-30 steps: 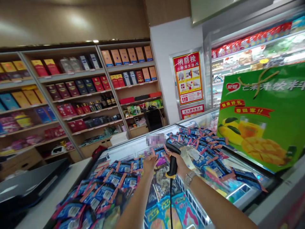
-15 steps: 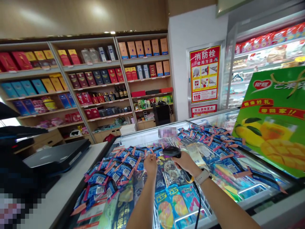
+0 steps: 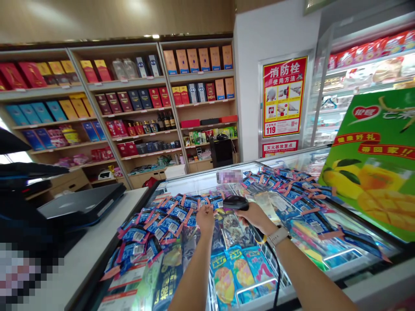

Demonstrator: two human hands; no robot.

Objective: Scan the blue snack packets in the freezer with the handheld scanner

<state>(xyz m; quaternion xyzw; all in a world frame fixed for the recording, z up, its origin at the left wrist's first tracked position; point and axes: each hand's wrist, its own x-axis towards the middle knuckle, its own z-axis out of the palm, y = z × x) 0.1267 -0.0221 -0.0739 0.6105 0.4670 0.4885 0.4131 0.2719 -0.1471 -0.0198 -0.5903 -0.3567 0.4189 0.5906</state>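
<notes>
My right hand (image 3: pixel 256 216), with a pale watch band at its wrist, is wrapped around a black handheld barcode scanner (image 3: pixel 235 203). The scanner's head points left, towards my other hand, and its cable hangs down past my forearm. My left hand (image 3: pixel 205 220) is closed in a pinch at the near edge of a small blue packet (image 3: pixel 216 201) with a pink strip; my fingers partly hide it. Many similar blue packets (image 3: pixel 171 222) lie spread left of that hand on the glass freezer top, and another spread (image 3: pixel 298 190) lies on the right.
Colourful frozen-food bags (image 3: pixel 223 276) show through the freezer's glass. A large green mango box (image 3: pixel 372 168) stands at the right edge. On the left is a white counter (image 3: pixel 97 242) with a dark flat device (image 3: pixel 84 203). Stocked shelves (image 3: pixel 145 112) line the back wall.
The view has shifted slightly, so the surroundings sit a little differently. My right hand and the scanner are slightly farther right in view; both hands keep the same grip.
</notes>
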